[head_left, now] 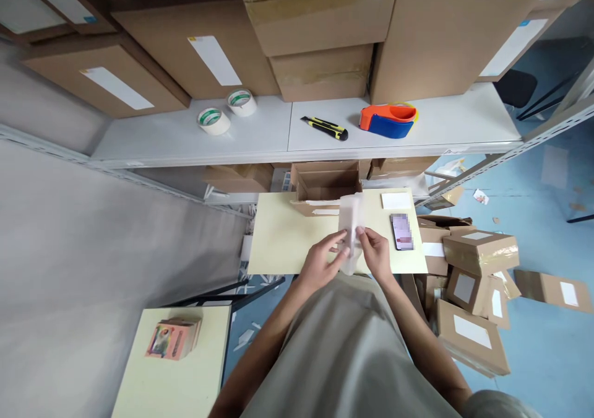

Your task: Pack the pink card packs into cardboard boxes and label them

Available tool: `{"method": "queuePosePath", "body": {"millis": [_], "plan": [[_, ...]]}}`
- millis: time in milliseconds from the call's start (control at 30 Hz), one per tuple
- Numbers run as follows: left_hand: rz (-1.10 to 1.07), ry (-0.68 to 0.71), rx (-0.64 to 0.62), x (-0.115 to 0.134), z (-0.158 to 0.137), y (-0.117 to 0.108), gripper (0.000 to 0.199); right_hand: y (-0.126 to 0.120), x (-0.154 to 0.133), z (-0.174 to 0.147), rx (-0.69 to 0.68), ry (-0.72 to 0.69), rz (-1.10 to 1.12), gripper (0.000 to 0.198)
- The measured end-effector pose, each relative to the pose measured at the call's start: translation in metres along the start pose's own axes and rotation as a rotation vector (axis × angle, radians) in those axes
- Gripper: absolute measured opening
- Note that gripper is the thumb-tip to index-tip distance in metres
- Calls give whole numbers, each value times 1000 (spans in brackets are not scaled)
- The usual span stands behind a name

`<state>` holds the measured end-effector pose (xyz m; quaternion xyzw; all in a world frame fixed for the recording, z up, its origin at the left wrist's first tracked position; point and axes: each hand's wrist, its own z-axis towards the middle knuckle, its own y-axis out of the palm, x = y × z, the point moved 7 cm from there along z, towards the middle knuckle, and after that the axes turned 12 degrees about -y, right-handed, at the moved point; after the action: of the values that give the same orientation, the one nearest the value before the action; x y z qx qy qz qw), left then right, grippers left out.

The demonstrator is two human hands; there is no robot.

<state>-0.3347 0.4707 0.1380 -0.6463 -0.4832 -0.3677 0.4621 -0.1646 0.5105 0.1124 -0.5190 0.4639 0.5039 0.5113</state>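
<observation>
The left hand (322,260), half curled, held the translucent plastic (351,220) between thumb and fingers; the right hand (375,254) pinched its right edge. The plastic was above the table (283,238), near the open box (328,179). To its right lay a phone (401,232), its screen blurred, and a white card (395,200). Farther off, on the shelf (271,130), 2 tape rolls (214,122) bore green-and-white labels too small to read, near 1 knife (325,127) and 1 dispenser (390,121). Behind, cartons (431,40) had white labels, illegible.
</observation>
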Motion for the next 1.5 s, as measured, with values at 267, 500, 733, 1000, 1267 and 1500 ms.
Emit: {"method": "queuePosePath", "body": {"millis": [267,500,733,1000,1267,1500], "plan": [[-491,-353,-56,-44,8,-32,70,13,14,-7,-107,256,414,57],[-526,-327,-18,-39,2,-37,62,20,12,-5,-129,249,422,62],[-131,-117,253,-12,-8,-41,47,36,6,-7,-183,195,343,54],[-264,-220,182,-34,1,-27,42,46,-3,-9,-218,-40,182,37],[-705,-364,24,-42,8,-52,56,2,-9,3,-61,56,136,54],[-623,-296,51,-35,24,-49,62,31,-29,6,-193,52,97,71]]}}
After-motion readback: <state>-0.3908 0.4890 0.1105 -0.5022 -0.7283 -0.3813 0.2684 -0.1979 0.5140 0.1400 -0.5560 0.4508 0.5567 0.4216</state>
